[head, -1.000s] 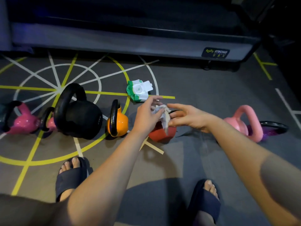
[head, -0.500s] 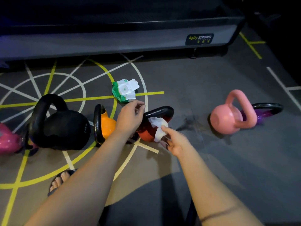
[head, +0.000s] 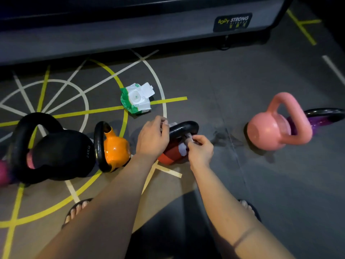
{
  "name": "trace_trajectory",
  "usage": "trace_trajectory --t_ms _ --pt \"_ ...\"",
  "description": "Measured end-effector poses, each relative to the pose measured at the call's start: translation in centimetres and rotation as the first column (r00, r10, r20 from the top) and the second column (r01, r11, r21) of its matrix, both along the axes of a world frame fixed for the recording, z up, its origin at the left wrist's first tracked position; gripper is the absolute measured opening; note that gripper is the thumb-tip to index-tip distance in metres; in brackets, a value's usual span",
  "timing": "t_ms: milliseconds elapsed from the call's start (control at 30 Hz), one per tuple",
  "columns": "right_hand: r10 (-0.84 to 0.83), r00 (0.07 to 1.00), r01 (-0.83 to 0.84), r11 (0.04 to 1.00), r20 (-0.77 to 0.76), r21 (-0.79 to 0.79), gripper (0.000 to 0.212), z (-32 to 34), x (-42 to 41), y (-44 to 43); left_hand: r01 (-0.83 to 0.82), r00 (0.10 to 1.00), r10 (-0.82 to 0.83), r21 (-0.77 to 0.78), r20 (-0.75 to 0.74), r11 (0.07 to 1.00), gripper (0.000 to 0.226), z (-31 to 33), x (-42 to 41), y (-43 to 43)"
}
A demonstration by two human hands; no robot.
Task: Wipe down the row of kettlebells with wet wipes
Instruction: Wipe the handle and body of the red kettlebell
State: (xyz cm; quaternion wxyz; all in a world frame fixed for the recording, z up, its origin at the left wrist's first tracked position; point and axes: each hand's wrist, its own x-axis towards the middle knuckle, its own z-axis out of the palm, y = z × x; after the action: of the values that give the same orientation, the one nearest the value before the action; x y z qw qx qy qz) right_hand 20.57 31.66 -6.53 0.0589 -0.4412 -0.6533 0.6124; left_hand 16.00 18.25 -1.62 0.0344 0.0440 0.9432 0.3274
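The left hand (head: 152,139) gripped the red kettlebell's (head: 169,155) black handle (head: 183,128) while the right hand (head: 200,150) pinched a white wipe (head: 183,149) against it.

The left hand (head: 152,139) covers the near side of the red kettlebell (head: 170,154), and the right hand (head: 200,150) hides most of the wipe (head: 182,148) pressed against it. The purple kettlebell (head: 317,122) sits mostly behind the pink one (head: 270,133) and runs off the right edge. The magenta kettlebell (head: 2,172) is cut by the left edge. The small print under the machine's label (head: 233,21) is unreadable.
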Motion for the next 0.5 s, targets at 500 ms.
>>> trace_trajectory --t_ms 500 --pt "0.223 0.892 -0.387 0.826 0.393 0.409 0.025 1.2 -1.2 -0.3 -0.082 0.997 0.082 -0.023 0.002 0.996 0.025 0.0 0.3 0.3"
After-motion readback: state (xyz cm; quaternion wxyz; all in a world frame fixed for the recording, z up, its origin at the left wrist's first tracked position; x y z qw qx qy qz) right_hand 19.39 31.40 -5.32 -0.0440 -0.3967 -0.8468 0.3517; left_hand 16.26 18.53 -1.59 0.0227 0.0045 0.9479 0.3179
